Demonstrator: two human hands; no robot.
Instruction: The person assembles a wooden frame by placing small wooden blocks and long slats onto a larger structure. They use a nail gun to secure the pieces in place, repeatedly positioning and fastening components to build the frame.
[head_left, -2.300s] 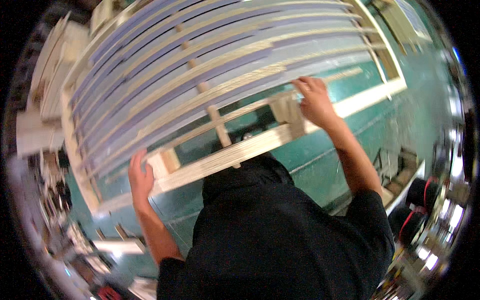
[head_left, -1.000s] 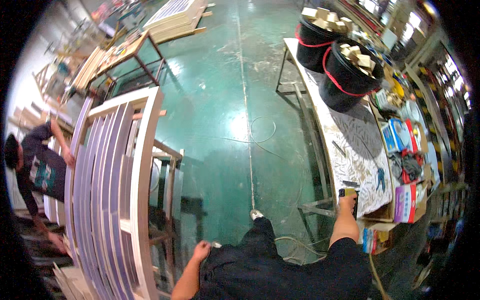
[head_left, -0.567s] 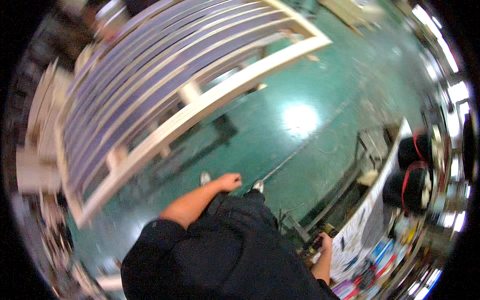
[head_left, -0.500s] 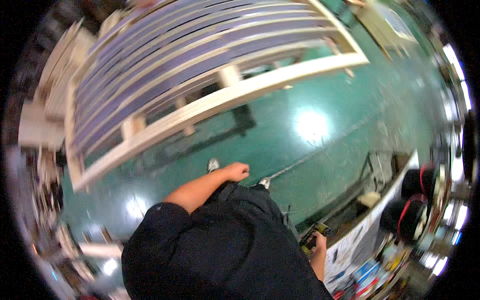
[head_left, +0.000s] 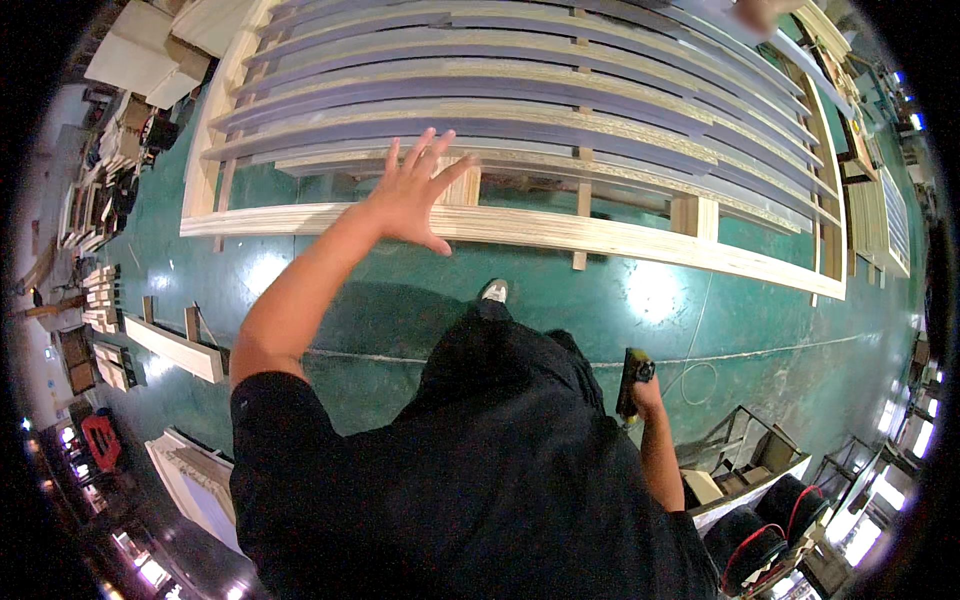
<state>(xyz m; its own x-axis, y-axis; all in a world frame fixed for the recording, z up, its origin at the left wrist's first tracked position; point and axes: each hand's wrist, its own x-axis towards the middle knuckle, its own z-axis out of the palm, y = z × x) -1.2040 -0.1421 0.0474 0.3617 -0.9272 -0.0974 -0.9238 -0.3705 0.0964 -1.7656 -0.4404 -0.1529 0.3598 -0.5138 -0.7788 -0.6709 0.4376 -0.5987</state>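
My left hand (head_left: 408,200) is stretched forward with fingers spread, over the near rail of a large wooden frame (head_left: 560,232). It holds nothing, and whether it touches the rail I cannot tell. Inside the frame run several long parallel slats (head_left: 560,130), some pale wood and some with grey-purple faces. Short wooden blocks (head_left: 694,217) sit behind the near rail. Low at my right side, my right hand (head_left: 648,392) is closed round a black and yellow nail gun (head_left: 633,380), away from the frame.
Another person's blurred hand (head_left: 760,15) is at the far right of the frame. A bin (head_left: 745,480) holding wood pieces stands at my right. A thin hose (head_left: 698,385) loops on the green floor. Boards (head_left: 175,347) lie at left, and pale panels (head_left: 150,55) stand far left.
My view has turned right and come up to the frame. My left hand has reached forward and opened from a loose fist. My right hand has brought the nail gun away from the bin.
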